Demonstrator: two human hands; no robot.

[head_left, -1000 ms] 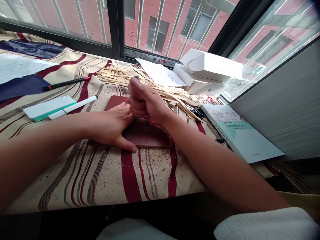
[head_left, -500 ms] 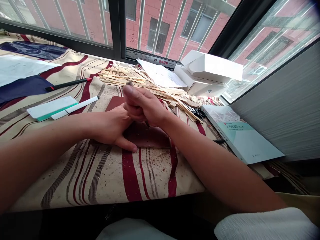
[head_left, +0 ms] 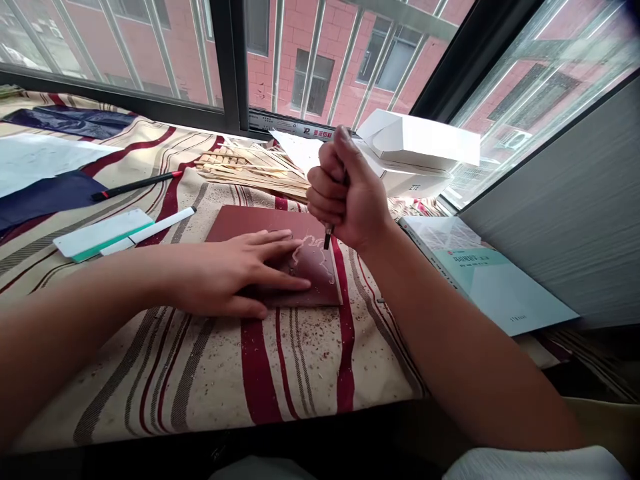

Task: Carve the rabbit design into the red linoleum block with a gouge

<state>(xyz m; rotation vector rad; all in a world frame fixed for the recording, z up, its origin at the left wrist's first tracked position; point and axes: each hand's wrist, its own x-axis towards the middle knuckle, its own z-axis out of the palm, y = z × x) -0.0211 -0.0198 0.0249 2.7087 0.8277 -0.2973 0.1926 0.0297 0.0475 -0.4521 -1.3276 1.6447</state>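
A reddish-brown carving board lies on the striped cloth, with pale wavy lines cut into its right part. My left hand rests flat on the board, fingers spread towards the carved lines. Above the board's right edge, my right hand is closed in an upright fist, thumb on top, around a carving tool. Only the tool's dark metal end shows below the fist, pointing down; most of its handle is hidden by the fingers. Small shavings are scattered in front of the board.
Thin wooden strips lie in a pile behind the board. White boxes stand by the window, and a book lies at the right. To the left are a white marker, a white-and-green case and a black-and-red pen.
My right hand has lifted off the board and moved up and right with the carving tool. My left hand now lies flatter, its fingers spread, and the carved lines have come into view.
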